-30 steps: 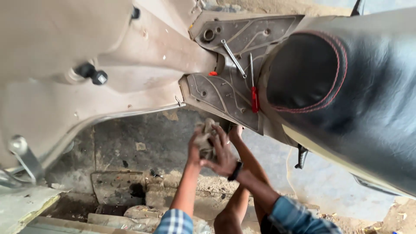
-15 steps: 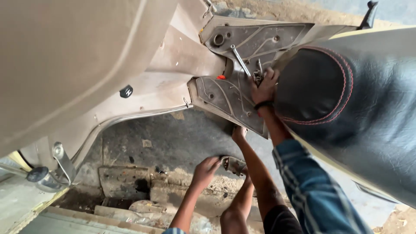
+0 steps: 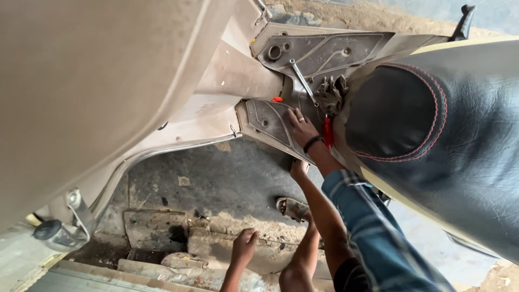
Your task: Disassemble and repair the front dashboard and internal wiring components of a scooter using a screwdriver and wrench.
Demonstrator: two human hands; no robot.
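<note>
Right hand: has come up since a second ago, now flat, fingers spread, holding nothing, pressed on the scooter footboard.
Left hand: has dropped low, loosely open and empty, near the broken concrete step.
Rag: no longer in both hands; bunched on the footboard beside the wrench and black seat.

Roadside repair spot: scooter, wrench, rubble.

Seat crowding footboard; ground open
</note>
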